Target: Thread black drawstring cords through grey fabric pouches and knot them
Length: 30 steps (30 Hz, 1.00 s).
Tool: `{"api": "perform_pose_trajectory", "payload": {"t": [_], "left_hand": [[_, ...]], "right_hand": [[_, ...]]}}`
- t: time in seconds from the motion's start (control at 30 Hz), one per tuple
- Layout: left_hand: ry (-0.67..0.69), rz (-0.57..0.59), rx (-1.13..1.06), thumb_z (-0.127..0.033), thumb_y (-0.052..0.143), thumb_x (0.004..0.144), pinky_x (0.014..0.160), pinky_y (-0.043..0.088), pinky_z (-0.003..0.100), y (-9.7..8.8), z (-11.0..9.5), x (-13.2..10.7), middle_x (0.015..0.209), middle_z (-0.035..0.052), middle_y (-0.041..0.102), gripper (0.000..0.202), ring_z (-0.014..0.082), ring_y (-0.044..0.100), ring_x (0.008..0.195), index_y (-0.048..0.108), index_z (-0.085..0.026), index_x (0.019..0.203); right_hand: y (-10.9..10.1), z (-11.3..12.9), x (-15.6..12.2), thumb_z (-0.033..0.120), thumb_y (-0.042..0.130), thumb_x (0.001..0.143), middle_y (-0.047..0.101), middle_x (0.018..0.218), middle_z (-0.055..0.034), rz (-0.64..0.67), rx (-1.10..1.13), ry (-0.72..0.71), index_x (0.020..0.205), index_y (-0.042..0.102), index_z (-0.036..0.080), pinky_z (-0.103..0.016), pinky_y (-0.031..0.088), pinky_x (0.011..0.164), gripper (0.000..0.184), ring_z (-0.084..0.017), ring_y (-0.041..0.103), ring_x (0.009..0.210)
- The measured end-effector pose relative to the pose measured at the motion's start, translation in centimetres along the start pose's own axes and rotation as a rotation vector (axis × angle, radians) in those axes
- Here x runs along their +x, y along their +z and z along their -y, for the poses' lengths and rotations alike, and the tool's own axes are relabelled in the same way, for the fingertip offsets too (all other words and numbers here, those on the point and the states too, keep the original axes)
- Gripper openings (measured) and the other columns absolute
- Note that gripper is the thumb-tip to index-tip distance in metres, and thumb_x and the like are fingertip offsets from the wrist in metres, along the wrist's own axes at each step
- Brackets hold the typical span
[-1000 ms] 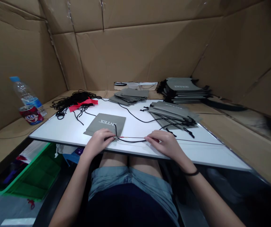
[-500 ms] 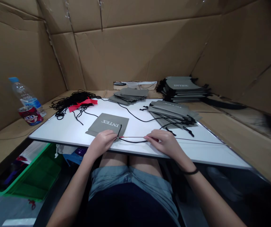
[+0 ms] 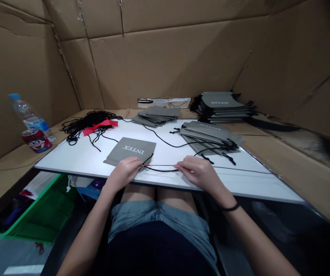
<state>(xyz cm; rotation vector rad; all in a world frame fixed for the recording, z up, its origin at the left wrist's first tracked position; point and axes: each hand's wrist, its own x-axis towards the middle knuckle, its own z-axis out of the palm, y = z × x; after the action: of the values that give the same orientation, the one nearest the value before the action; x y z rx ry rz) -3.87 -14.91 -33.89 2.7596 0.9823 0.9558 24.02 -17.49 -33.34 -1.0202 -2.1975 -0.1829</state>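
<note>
A flat grey pouch (image 3: 131, 149) printed INTEX lies near the front edge of the white board (image 3: 81, 159). My left hand (image 3: 123, 172) is closed on the pouch's near edge, pinching it where a black cord (image 3: 159, 170) and a thin rod (image 3: 160, 165) with a red tip meet it. My right hand (image 3: 201, 172) is closed on the other end of that rod and cord, about a hand's width to the right. The cord runs on across the board toward the back.
A bundle of black cords (image 3: 88, 122) with a red tie lies at the back left. Stacks of grey pouches sit at the back middle (image 3: 156, 115), right (image 3: 207, 134) and far right (image 3: 222, 107). A water bottle (image 3: 28, 117) and a red can (image 3: 36, 140) stand left. Cardboard walls surround.
The cord's loose end by my left hand has swung from upright to leaning right and lower. The pouch shifted slightly. Both hands stay in place.
</note>
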Motion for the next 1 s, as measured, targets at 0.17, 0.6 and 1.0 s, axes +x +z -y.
{"api": "perform_pose_trajectory", "payload": {"t": [0.17, 0.6, 1.0], "left_hand": [[-0.004, 0.002, -0.006, -0.020, 0.038, 0.095, 0.072, 0.049, 0.030, 0.2, 0.2, -0.2, 0.088, 0.0091, 0.065, 0.027, 0.0184, 0.060, 0.082, 0.064, -0.017, 0.097], [0.025, -0.013, 0.041, -0.013, 0.040, 0.093, 0.071, 0.050, 0.030, 0.1, 0.0, -0.2, 0.089, 0.0089, 0.066, 0.025, 0.0186, 0.061, 0.081, 0.063, -0.015, 0.100], [0.069, -0.077, 0.002, -0.010, 0.042, 0.091, 0.072, 0.053, 0.031, 0.4, -0.1, 0.1, 0.089, 0.0090, 0.067, 0.025, 0.0187, 0.062, 0.082, 0.065, -0.015, 0.100]], "right_hand": [[0.2, 0.1, -0.2, 0.027, 0.045, 0.095, 0.052, 0.058, -0.0023, -0.002, -0.132, -0.048, 0.070, 0.063, 0.020, -0.027, 0.033, 0.057, 0.032, -0.013, 0.047, 0.058], [0.3, 0.7, -0.1, 0.025, 0.047, 0.094, 0.047, 0.057, -0.0011, -0.026, -0.180, -0.116, 0.067, 0.060, 0.019, -0.027, 0.028, 0.056, 0.030, -0.013, 0.043, 0.057], [-0.4, 1.6, 0.2, 0.024, 0.047, 0.094, 0.051, 0.057, -0.0006, -0.021, -0.208, -0.096, 0.067, 0.061, 0.017, -0.026, 0.029, 0.055, 0.032, -0.012, 0.047, 0.058]]}}
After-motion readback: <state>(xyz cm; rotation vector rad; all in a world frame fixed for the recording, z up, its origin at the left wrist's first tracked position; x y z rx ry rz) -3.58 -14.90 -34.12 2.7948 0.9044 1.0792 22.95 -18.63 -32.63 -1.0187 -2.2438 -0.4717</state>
